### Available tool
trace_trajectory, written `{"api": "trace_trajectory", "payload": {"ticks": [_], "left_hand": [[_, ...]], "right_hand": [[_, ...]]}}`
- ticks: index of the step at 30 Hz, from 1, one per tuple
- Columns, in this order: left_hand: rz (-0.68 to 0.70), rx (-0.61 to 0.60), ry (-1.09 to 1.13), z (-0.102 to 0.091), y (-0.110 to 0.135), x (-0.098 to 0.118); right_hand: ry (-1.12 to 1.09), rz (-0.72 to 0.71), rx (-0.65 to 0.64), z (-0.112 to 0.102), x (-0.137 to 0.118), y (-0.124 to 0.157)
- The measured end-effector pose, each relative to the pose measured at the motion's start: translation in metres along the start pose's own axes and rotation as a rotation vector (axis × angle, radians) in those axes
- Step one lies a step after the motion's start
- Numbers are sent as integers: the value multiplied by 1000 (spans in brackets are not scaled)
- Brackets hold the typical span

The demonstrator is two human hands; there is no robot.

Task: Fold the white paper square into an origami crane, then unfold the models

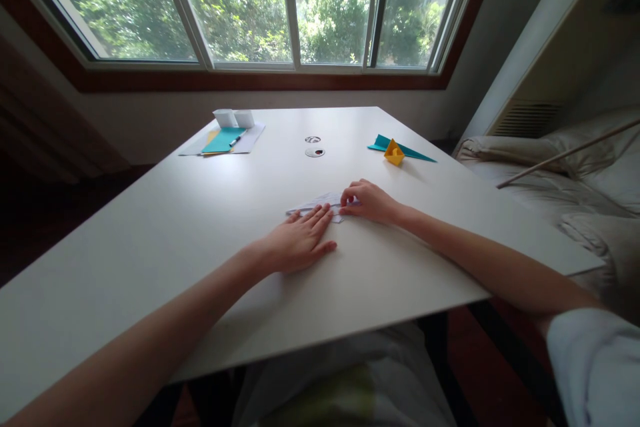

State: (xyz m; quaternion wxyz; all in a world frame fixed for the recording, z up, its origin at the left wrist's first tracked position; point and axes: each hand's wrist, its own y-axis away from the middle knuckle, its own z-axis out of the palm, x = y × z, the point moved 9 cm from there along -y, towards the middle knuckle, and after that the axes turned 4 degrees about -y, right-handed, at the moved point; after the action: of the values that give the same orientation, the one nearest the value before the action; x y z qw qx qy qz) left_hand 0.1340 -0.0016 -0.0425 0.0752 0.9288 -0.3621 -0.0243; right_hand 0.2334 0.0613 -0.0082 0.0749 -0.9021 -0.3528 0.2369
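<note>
A folded sheet of white paper (325, 199) lies on the white table (225, 220), partly covered by both hands. My left hand (303, 237) rests flat on its near left part, fingers stretched out and thumb apart. At the paper's right end, my right hand (369, 203) has its fingers curled, with thumb and forefinger pinching the edge. The paper's full shape is hidden under the fingers.
Farther right stand a yellow paper boat (394, 153) and a teal paper plane (417, 155). Two round stickers (315, 153) lie mid-table. Back left are coloured sheets (223, 140), a pen (237, 137) and white cups (224, 118).
</note>
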Motion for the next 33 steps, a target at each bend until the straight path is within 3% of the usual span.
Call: {"api": "trace_trajectory", "payload": {"ticks": [6,10,16,19,25,29,33], "left_hand": [[23,25,-11,-5,1,-1],[95,179,-60,-24,5,2],[132,357,-61,-46,7,4],[85,404,83,-47,3,-6],[-128,506,357,-41,-6,-38],[-143,541,330,-39,-13,-44],[-195,500,282,-34,-17,-49]], "right_hand": [[-52,-38,-29,-1,-3,3],[-72,-129,6,-6,-10,7],[-113,-269,-63,-3,-31,12],[-156,-229,-51,-2,-33,11],[-157,7,26,2,-14,6],[-87,24,54,3,-11,5],[-23,8,29,5,-11,4]]}}
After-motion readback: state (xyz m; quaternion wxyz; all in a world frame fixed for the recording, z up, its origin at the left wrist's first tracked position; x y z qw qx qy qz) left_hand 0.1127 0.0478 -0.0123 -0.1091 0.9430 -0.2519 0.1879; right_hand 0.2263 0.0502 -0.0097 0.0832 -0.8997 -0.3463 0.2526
